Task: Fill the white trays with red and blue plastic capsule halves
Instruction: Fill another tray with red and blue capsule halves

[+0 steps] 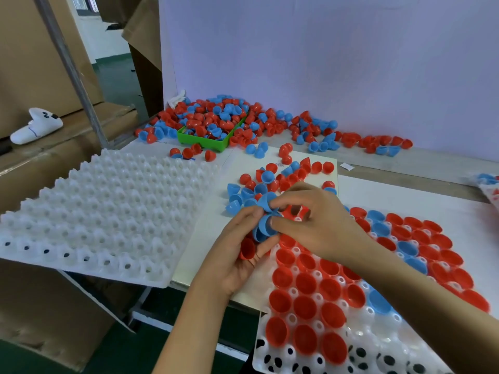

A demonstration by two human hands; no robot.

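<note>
— Half-filled tray [332,344] sits nearest. Where are the blue cups [263,229]?

— Just beyond its far-left corner, cradled in the left hand [237,255]; right hand [313,220] pinches one, nearer the tray's unfilled pockets.

Bare white tabletop [213,220] btwn the empty white tray [89,211] on the left and the part-filled tray [351,338] on the right: open lane from the near edge. Both hands sit at its far end, left hand [237,252] and right hand [318,220], w/ loose capsule halves [270,182] just behind. Farther back, green bin [208,136] and big capsule pile [270,122] block the wall side. Cardboard boxes [32,63] close off the left.
</note>
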